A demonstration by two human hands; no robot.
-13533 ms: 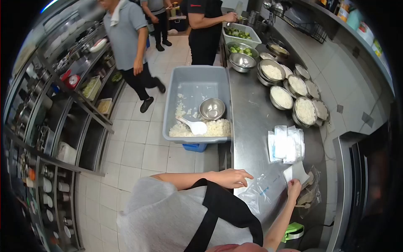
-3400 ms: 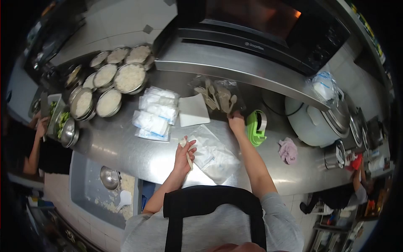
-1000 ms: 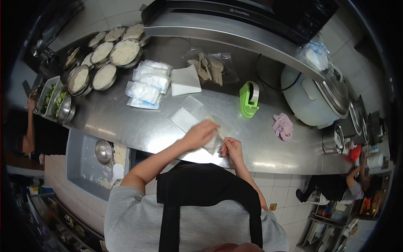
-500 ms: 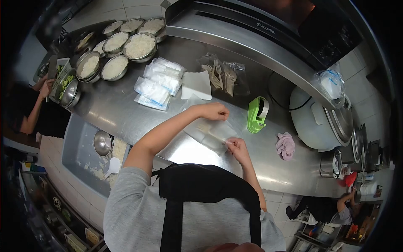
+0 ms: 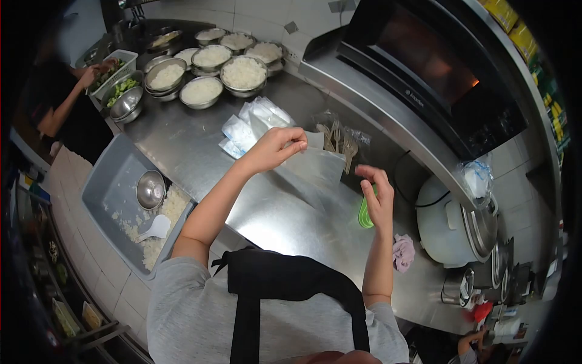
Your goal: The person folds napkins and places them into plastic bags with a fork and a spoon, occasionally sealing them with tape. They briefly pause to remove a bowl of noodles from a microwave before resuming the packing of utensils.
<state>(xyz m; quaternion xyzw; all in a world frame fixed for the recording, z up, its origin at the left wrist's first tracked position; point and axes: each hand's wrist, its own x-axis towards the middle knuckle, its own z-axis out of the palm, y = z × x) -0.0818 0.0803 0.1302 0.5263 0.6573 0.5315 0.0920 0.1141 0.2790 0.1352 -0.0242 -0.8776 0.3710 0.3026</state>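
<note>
My left hand (image 5: 280,147) is closed in a pinch on a clear plastic bag (image 5: 321,173), which hangs slanted over the steel counter. To the bag's right, my right hand (image 5: 378,197) is raised with thumb and fingers apart, holding nothing. Behind that hand, a green tape dispenser (image 5: 365,215) shows only in part. Beyond my left hand lie packets in white and clear plastic (image 5: 240,130). Wooden forks and other cutlery (image 5: 350,149) lie in clear bags past the plastic bag's far edge.
Steel bowls of rice (image 5: 244,74) crowd the counter's far left. A grey tub (image 5: 100,182) holds loose rice, a bowl and a white paddle. Rightward are a pink cloth (image 5: 403,252) and a large cooker (image 5: 445,221). An oven (image 5: 442,67) stands on a shelf. Another person works at far left.
My right hand has let go of the bag and moved right, its fingers now apart. My left hand still pinches the bag, now held farther from my body. The view has turned.
</note>
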